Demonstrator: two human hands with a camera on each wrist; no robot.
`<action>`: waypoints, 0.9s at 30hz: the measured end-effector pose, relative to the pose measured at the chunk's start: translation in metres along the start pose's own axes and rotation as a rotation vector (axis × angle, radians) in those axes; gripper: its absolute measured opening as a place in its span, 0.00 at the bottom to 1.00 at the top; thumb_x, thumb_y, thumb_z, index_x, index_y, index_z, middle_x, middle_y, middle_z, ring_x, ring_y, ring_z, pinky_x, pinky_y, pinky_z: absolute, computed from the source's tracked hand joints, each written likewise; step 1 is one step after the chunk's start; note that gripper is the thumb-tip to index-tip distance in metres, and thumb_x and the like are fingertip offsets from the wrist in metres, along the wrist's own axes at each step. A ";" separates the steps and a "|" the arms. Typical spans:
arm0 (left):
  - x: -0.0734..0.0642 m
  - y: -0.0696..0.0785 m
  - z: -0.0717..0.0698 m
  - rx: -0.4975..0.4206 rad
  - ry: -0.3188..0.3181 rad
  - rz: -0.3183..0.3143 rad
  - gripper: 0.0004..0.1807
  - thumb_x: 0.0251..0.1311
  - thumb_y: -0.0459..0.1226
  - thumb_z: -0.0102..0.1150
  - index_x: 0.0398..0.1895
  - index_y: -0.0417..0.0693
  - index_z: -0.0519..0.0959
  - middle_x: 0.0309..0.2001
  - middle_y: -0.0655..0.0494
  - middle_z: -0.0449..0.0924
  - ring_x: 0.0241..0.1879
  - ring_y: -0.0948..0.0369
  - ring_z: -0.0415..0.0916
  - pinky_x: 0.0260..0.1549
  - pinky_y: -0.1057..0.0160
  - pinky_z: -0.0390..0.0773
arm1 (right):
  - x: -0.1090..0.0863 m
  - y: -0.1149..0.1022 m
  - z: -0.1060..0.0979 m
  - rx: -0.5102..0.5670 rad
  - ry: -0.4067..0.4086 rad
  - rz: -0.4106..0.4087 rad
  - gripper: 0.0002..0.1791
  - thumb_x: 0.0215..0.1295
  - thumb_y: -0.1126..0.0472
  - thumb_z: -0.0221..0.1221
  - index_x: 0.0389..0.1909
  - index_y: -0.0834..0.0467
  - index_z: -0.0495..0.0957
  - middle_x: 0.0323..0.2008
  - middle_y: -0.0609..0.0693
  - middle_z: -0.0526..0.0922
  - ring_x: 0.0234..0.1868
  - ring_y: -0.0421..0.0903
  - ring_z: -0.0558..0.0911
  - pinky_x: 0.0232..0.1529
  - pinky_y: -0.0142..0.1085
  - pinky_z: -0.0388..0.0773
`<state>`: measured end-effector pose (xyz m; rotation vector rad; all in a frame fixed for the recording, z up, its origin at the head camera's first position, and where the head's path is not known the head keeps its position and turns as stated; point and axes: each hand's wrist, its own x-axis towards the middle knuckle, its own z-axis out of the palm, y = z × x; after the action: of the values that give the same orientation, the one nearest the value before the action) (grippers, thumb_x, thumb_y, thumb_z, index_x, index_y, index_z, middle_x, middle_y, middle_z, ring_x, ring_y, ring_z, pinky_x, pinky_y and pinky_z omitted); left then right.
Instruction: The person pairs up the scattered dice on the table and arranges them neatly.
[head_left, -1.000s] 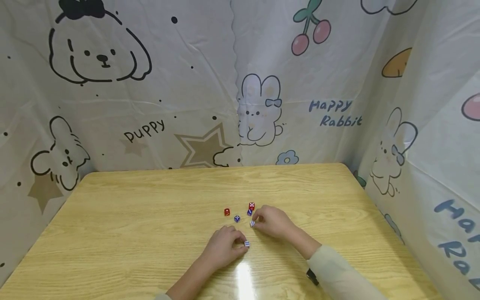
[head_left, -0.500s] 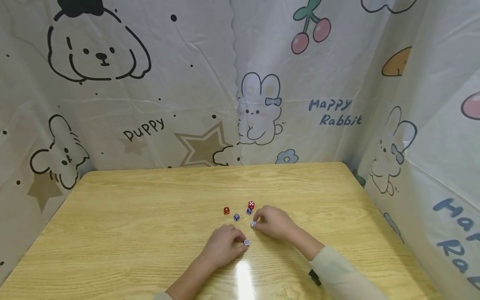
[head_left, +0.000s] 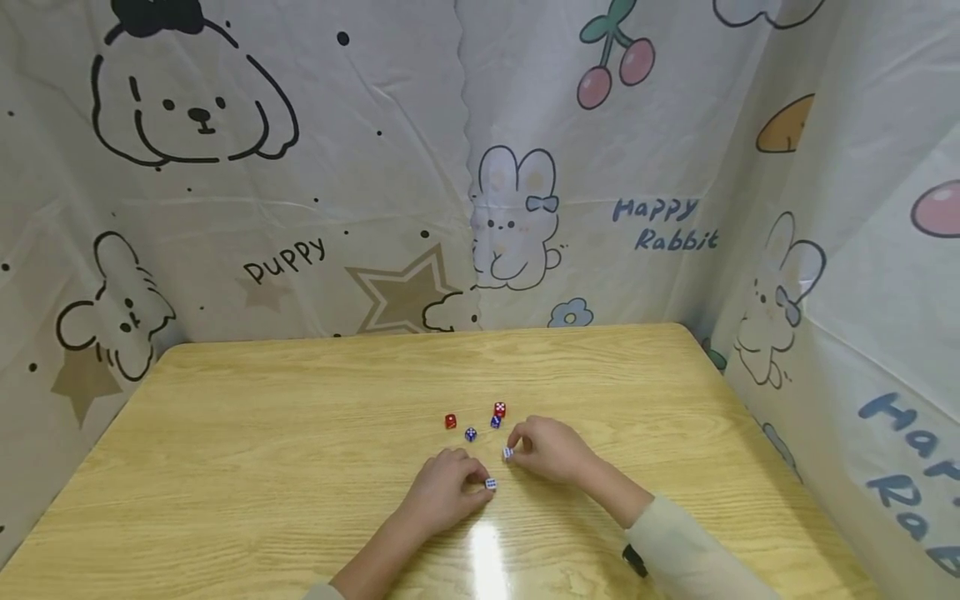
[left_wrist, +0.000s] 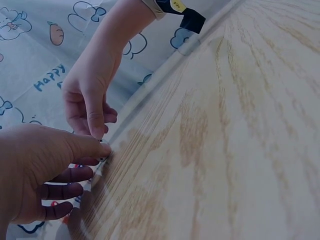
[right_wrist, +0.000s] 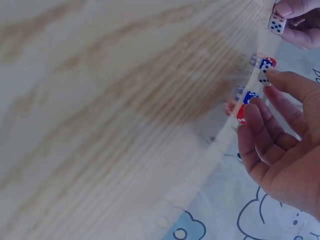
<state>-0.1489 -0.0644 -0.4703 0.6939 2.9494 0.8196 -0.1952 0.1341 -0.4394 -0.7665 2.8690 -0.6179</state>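
Note:
My left hand [head_left: 447, 492] pinches a white die [head_left: 491, 483] between thumb and forefinger, low over the table. Farther out and a little to the right, my right hand [head_left: 551, 450] pinches another white die [head_left: 507, 452] by its fingertips; the right wrist view shows dark dots on this white die [right_wrist: 265, 75]. Beyond the hands lie two blue dice, one [head_left: 471, 434] in the middle and one [head_left: 496, 422] close in front of a red die [head_left: 500, 409]. A second red die [head_left: 451, 422] sits at the left of this group.
The yellow wood-grain table [head_left: 262, 433] has a bright light reflection near its front. A white curtain [head_left: 405, 167] with cartoon prints stands behind it and along both sides. A black object [head_left: 634, 560] shows beneath the right sleeve.
My right hand has shifted slightly to the right and toward me with its white die. The left hand and the red and blue dice stay in place; the head view drifts slightly.

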 end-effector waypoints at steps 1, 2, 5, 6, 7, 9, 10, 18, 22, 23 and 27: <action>0.000 0.000 0.000 -0.003 -0.002 0.000 0.10 0.52 0.47 0.65 0.32 0.54 0.83 0.29 0.65 0.74 0.31 0.67 0.65 0.31 0.67 0.65 | -0.001 0.000 0.000 0.002 0.001 -0.002 0.08 0.57 0.56 0.63 0.34 0.56 0.82 0.22 0.42 0.72 0.24 0.37 0.68 0.26 0.31 0.66; 0.000 0.000 0.000 -0.004 -0.003 0.000 0.10 0.52 0.47 0.65 0.32 0.54 0.83 0.29 0.65 0.74 0.31 0.67 0.65 0.31 0.67 0.65 | -0.001 0.000 0.000 0.001 0.001 -0.003 0.08 0.57 0.56 0.63 0.34 0.56 0.82 0.22 0.42 0.72 0.24 0.37 0.68 0.25 0.30 0.66; 0.000 -0.001 0.000 -0.004 -0.004 0.000 0.09 0.52 0.48 0.65 0.32 0.54 0.83 0.28 0.65 0.74 0.31 0.68 0.66 0.31 0.68 0.65 | -0.003 -0.001 0.000 -0.001 -0.001 0.000 0.09 0.57 0.55 0.64 0.34 0.55 0.82 0.21 0.42 0.71 0.23 0.37 0.68 0.25 0.30 0.65; 0.000 -0.001 0.000 -0.003 -0.004 0.000 0.09 0.52 0.48 0.65 0.32 0.54 0.83 0.28 0.65 0.74 0.31 0.68 0.66 0.30 0.68 0.65 | -0.003 -0.001 0.000 -0.002 -0.003 0.000 0.09 0.57 0.55 0.64 0.34 0.55 0.82 0.21 0.42 0.71 0.23 0.37 0.68 0.25 0.30 0.65; 0.000 -0.001 0.000 -0.002 -0.003 -0.001 0.09 0.52 0.48 0.65 0.32 0.54 0.83 0.28 0.65 0.74 0.32 0.68 0.66 0.31 0.68 0.65 | -0.004 -0.001 0.000 -0.004 -0.005 0.001 0.09 0.57 0.54 0.64 0.34 0.55 0.82 0.21 0.42 0.71 0.23 0.37 0.68 0.25 0.29 0.65; 0.000 -0.001 0.000 0.000 -0.001 0.001 0.09 0.52 0.48 0.65 0.31 0.55 0.83 0.28 0.66 0.73 0.31 0.68 0.66 0.30 0.68 0.65 | -0.005 -0.001 -0.001 -0.004 -0.007 0.001 0.09 0.57 0.54 0.64 0.34 0.55 0.82 0.21 0.42 0.71 0.23 0.37 0.68 0.25 0.29 0.65; 0.000 -0.001 0.000 0.001 0.000 0.003 0.09 0.52 0.48 0.65 0.31 0.55 0.83 0.28 0.66 0.73 0.31 0.68 0.66 0.30 0.67 0.65 | -0.006 -0.001 -0.001 -0.005 -0.007 -0.002 0.09 0.57 0.54 0.64 0.34 0.55 0.82 0.21 0.42 0.71 0.23 0.37 0.68 0.25 0.29 0.65; 0.000 -0.001 0.001 0.015 0.005 0.011 0.09 0.52 0.48 0.65 0.31 0.55 0.83 0.27 0.66 0.72 0.31 0.68 0.65 0.30 0.67 0.65 | -0.011 -0.003 -0.001 -0.005 -0.017 -0.023 0.08 0.56 0.56 0.64 0.34 0.54 0.82 0.22 0.41 0.71 0.23 0.36 0.67 0.24 0.29 0.65; 0.000 -0.001 0.001 0.018 0.006 0.011 0.09 0.52 0.48 0.65 0.31 0.55 0.83 0.28 0.66 0.72 0.31 0.67 0.66 0.31 0.67 0.65 | -0.012 -0.004 -0.001 -0.010 -0.025 -0.038 0.08 0.57 0.55 0.63 0.35 0.54 0.82 0.21 0.40 0.70 0.23 0.36 0.67 0.25 0.28 0.65; 0.000 -0.001 0.001 0.019 0.007 0.012 0.09 0.52 0.48 0.65 0.31 0.55 0.83 0.28 0.66 0.73 0.31 0.67 0.66 0.31 0.67 0.65 | -0.013 -0.005 -0.001 -0.009 -0.026 -0.043 0.08 0.57 0.55 0.63 0.35 0.54 0.82 0.21 0.40 0.71 0.22 0.36 0.67 0.25 0.28 0.65; 0.000 -0.001 0.001 0.019 0.007 0.010 0.09 0.52 0.48 0.65 0.31 0.55 0.82 0.28 0.66 0.72 0.32 0.67 0.66 0.31 0.66 0.65 | -0.014 -0.006 -0.002 -0.014 -0.033 -0.056 0.09 0.57 0.54 0.64 0.35 0.54 0.82 0.21 0.40 0.71 0.22 0.35 0.67 0.24 0.28 0.65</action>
<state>-0.1496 -0.0648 -0.4722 0.7089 2.9667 0.7972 -0.1806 0.1372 -0.4357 -0.8535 2.8337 -0.5860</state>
